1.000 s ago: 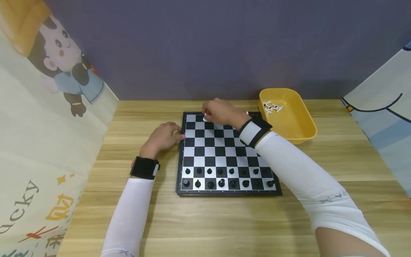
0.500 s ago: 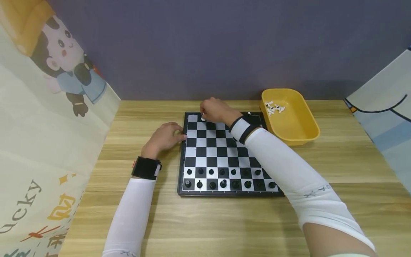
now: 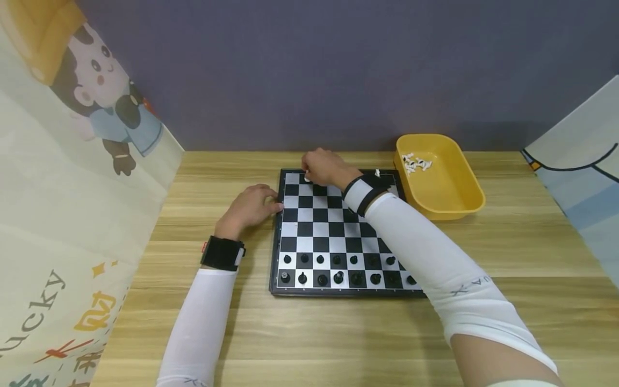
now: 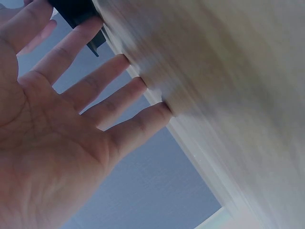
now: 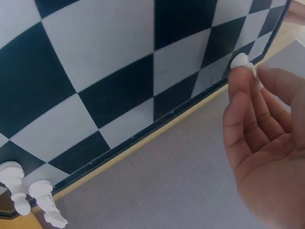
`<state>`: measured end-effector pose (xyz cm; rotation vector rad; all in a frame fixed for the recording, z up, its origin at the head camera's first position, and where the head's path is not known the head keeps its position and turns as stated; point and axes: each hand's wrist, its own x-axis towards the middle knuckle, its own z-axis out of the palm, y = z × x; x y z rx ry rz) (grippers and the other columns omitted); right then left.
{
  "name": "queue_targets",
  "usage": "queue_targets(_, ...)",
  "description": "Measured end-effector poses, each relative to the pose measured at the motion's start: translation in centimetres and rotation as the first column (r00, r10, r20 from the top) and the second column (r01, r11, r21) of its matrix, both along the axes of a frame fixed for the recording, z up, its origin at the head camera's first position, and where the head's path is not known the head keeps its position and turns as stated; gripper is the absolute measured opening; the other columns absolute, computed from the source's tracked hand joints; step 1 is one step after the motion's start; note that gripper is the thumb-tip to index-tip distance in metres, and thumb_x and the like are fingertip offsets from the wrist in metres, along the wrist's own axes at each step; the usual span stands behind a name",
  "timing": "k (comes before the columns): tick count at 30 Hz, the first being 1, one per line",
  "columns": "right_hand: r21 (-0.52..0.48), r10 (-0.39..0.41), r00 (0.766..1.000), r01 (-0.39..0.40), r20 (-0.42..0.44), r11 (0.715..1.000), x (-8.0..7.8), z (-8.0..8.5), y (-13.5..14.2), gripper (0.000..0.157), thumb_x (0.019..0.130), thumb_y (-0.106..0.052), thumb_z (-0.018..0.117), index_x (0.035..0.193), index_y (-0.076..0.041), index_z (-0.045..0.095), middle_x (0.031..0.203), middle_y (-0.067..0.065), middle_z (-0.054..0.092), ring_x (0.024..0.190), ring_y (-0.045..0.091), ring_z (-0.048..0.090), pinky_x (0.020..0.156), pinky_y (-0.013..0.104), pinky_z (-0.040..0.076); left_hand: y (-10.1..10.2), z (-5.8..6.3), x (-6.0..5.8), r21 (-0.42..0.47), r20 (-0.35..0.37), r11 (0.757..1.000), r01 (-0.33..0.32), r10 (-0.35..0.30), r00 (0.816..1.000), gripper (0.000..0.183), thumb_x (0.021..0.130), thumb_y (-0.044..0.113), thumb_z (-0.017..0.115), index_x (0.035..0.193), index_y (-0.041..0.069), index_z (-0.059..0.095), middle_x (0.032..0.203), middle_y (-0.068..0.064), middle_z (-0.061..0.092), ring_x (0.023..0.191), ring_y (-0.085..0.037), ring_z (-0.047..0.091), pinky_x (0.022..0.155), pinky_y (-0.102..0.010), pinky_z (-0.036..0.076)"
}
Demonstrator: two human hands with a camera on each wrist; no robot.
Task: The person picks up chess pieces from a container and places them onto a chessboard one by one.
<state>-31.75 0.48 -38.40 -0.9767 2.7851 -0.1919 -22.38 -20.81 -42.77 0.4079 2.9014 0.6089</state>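
A black-and-white chessboard (image 3: pixel 320 229) lies flat on the table. My right hand (image 3: pixel 323 166) is over its far edge, left of centre. Between thumb and fingers it pinches a white chess piece (image 5: pixel 239 60), base on a dark square of the far row; its kind is mostly hidden. Two more white chess pieces, one a pawn (image 5: pixel 15 183), stand near a far corner in the right wrist view. My left hand (image 3: pixel 251 206) rests beside the board, its thumb at the left edge and its fingers extended and spread on the table.
Black chess pieces (image 3: pixel 338 277) stand in two rows along the near side, partly covered by the right sleeve (image 3: pixel 430 252). A yellow tub (image 3: pixel 447 196) with several white pieces (image 3: pixel 415 163) stands at the board's far right. A grey wall (image 3: pixel 338 75) rises behind.
My right hand has shifted slightly left, still pinching the white piece at the far row. The left hand stays at the board's edge. The whole view has drifted slightly.
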Motion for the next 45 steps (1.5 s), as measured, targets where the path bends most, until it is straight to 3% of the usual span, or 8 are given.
queue_targets(10, -0.018, 0.006, 1.000, -0.006, -0.008, 1.000, 0.0, -0.4, 0.3, 0.016, 0.089, -0.025, 0.056, 0.100, -0.013, 0.058, 0.090, -0.003, 0.055, 0.074, 0.012, 0.053, 0.065, 0.025, 0.041, 0.1, 0.0, 0.0, -0.005, 0.002, 1.000, -0.003, 0.003, 1.000, 0.048, 0.088, 0.049, 0.052, 0.123, 0.015, 0.055, 0.139, -0.011, 0.039, 0.130, -0.030, 0.031, 0.104, -0.045, 0.021)
queue_targets(20, -0.072, -0.066, 0.998, 0.066, -0.011, 0.995, 0.2, 0.2, 2.2, 0.031, 0.091, -0.029, 0.052, 0.116, -0.011, 0.055, 0.104, 0.001, 0.057, 0.071, 0.012, 0.053, 0.062, 0.026, 0.043, 0.1, 0.1, -0.1, -0.005, 0.002, 1.000, 0.007, -0.007, 1.000, 0.049, 0.088, 0.048, 0.052, 0.123, 0.014, 0.054, 0.139, -0.012, 0.039, 0.129, -0.031, 0.031, 0.104, -0.046, 0.020)
queue_targets(27, -0.152, -0.133, 0.991, 0.132, -0.002, 0.980, 0.8, 0.6, 4.9, 0.034, 0.092, -0.030, 0.049, 0.119, -0.010, 0.053, 0.083, -0.002, 0.056, 0.061, 0.014, 0.053, 0.056, 0.027, 0.042, 0.1, -0.1, -0.1, -0.008, 0.006, 1.000, 0.029, -0.029, 1.000, 0.048, 0.090, 0.046, 0.050, 0.124, 0.011, 0.053, 0.139, -0.015, 0.038, 0.129, -0.034, 0.031, 0.104, -0.047, 0.019)
queue_targets(36, -0.304, -0.269, 0.963, 0.249, -0.027, 0.920, 2.1, 2.1, 10.0, 0.029, 0.091, -0.031, 0.051, 0.112, -0.012, 0.056, 0.089, -0.002, 0.055, 0.068, 0.015, 0.053, 0.060, 0.029, 0.043, -0.3, -0.2, 0.0, -0.008, 0.002, 0.999, 0.035, -0.035, 0.999, 0.050, 0.089, 0.049, 0.050, 0.124, 0.013, 0.054, 0.139, -0.013, 0.039, 0.129, -0.033, 0.031, 0.103, -0.048, 0.021)
queue_targets(45, -0.395, -0.446, 0.895, 0.410, -0.001, 0.822, 1.4, 1.4, 16.7, 0.026, 0.091, -0.030, 0.048, 0.107, -0.011, 0.056, 0.087, 0.004, 0.056, 0.072, 0.022, 0.051, 0.060, 0.033, 0.043, -1.7, -0.4, 0.2, -0.009, 0.005, 1.000, 0.010, -0.010, 1.000, 0.049, 0.089, 0.049, 0.050, 0.123, 0.014, 0.054, 0.140, -0.014, 0.037, 0.129, -0.035, 0.030, 0.103, -0.051, 0.020)
